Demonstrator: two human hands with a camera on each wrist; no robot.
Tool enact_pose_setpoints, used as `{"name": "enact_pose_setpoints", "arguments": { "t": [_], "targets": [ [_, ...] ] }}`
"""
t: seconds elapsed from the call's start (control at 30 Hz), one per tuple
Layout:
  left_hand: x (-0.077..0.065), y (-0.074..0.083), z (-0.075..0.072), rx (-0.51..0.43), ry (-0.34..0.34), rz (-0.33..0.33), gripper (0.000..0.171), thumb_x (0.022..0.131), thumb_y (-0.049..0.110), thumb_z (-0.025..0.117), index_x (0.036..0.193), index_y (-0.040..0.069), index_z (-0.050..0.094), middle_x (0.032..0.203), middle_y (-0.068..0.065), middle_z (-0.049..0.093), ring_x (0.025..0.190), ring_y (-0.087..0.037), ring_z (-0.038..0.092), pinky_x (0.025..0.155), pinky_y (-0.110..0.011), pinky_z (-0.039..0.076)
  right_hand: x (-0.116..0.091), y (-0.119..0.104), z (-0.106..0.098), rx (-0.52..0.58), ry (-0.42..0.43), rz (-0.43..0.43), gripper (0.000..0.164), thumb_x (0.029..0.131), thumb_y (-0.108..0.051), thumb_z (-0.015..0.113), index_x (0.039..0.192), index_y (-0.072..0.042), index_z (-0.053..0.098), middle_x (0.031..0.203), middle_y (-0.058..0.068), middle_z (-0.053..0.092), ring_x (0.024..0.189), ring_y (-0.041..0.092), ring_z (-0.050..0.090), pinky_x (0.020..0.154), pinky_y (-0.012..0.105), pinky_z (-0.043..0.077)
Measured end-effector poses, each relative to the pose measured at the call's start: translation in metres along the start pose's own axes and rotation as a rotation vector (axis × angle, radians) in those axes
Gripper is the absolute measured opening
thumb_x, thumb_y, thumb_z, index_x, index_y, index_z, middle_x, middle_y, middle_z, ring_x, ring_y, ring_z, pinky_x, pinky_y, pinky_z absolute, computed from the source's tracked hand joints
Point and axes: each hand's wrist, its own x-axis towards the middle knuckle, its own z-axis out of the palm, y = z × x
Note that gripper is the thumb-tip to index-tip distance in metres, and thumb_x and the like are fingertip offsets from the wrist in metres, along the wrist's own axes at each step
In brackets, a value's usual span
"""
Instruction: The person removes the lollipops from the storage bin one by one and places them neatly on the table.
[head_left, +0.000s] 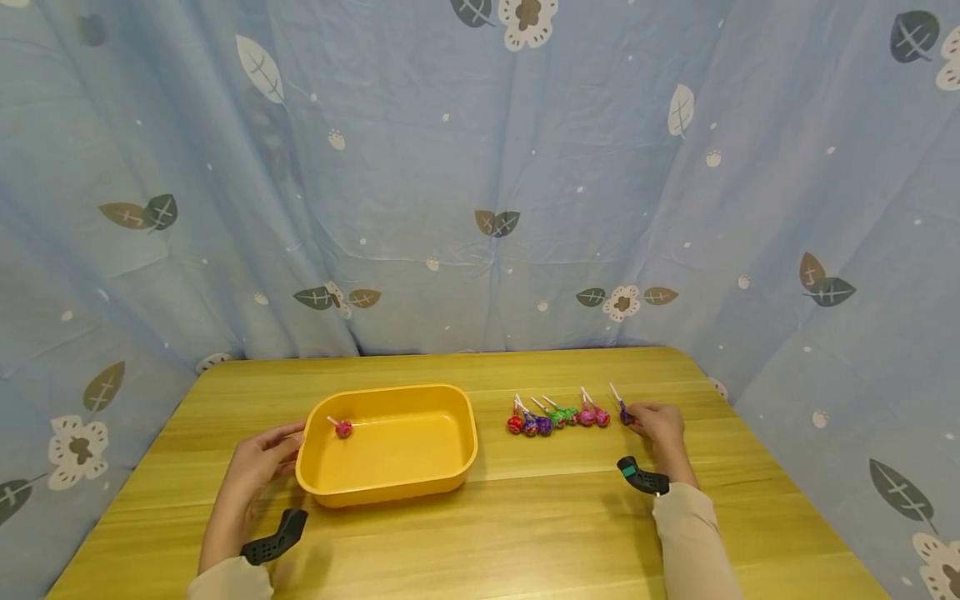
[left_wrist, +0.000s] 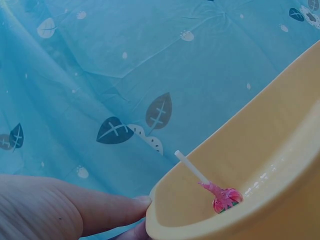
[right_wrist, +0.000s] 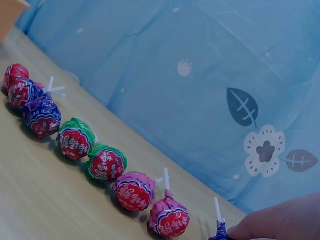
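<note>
My left hand rests against the left end of a yellow plastic tub, its straight fingers touching the outside near the rim. Inside the tub, a pink-wrapped lollipop lies toward the left with its white stick pointing up. Over on the right, my right hand pinches a purple-wrapped lollipop by its wrapped head, the stick tilting up and away. In the right wrist view only part of that purple lollipop shows beside a fingertip. Just left of it are two pink lollipops.
Farther left in the same row lie two green lollipops, purple and blue ones and a red one. The wooden table ends at a blue patterned curtain. Dark wrist cameras sit on both wrists.
</note>
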Motion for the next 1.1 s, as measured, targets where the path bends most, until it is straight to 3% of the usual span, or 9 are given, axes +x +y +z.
{"name": "enact_pose_setpoints", "arguments": {
  "t": [0.13,0.63,1.1],
  "targets": [
    [0.0,0.0,0.0,-0.001,0.0,0.0,0.051,0.099,0.022,0.056,0.14,-0.007,0.045,0.12,-0.02,0.062,0.082,-0.007,0.064,0.072,-0.027,0.057,-0.001,0.0,0.003,-0.046,-0.015,-0.007,0.037,0.088,-0.007,0.063,0.114,0.019,0.06,0.111,0.03,0.058,0.075,0.014,0.064,0.066,0.024,0.056],
    [0.0,0.0,0.0,0.002,0.007,0.001,0.052,0.099,0.023,0.057,0.14,-0.007,0.046,0.121,-0.02,0.062,0.084,-0.007,0.064,0.072,-0.026,0.056,-0.004,-0.003,0.01,-0.188,-0.044,-0.055,0.037,0.09,-0.013,0.063,0.113,0.016,0.062,0.1,0.025,0.063,0.074,0.02,0.063,0.065,0.028,0.057],
    [0.001,0.0,0.0,-0.005,0.003,-0.005,0.053,0.098,0.024,0.058,0.14,-0.007,0.046,0.121,-0.019,0.062,0.082,-0.008,0.064,0.072,-0.026,0.056,-0.009,-0.005,0.013,-0.219,-0.065,-0.054,0.036,0.09,-0.015,0.064,0.111,0.014,0.064,0.098,0.022,0.064,0.074,0.023,0.062,0.059,0.024,0.053]
  ]
}}
